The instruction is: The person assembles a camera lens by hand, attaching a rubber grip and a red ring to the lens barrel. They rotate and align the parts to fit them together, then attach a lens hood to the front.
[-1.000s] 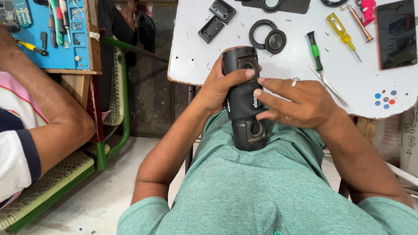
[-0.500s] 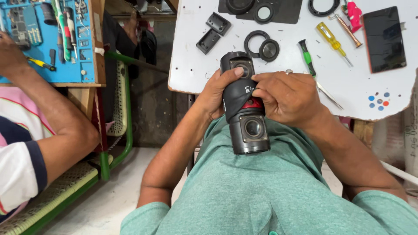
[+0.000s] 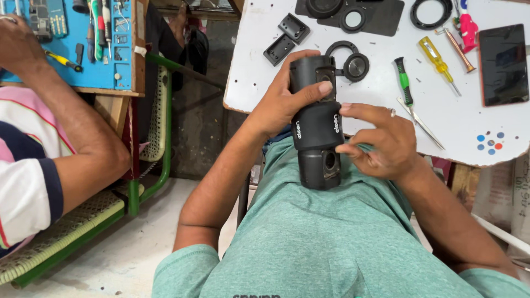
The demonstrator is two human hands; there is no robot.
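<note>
A black cylindrical device (image 3: pixel 316 124), like a portable speaker, rests upright against my green shirt at the edge of the white table (image 3: pixel 259 66). My left hand (image 3: pixel 287 96) wraps around its upper part, thumb across the top opening. Beside the device's right side is my right hand (image 3: pixel 378 140), fingers spread and fingertips touching the body near a round port on its lower end. A ring sits on one right-hand finger.
On the table lie a black ring with a round cap (image 3: pixel 350 63), two black rectangular frames (image 3: pixel 284 38), a green screwdriver (image 3: pixel 404 85), a yellow screwdriver (image 3: pixel 436 60), tweezers (image 3: pixel 422 124), a dark phone (image 3: pixel 503 63). At left, another person's arm (image 3: pixel 72 127) reaches over a blue tool tray (image 3: pixel 110 49).
My right hand has come off the device's middle and now touches its side with spread fingers. The device has turned so its lower port faces further right.
</note>
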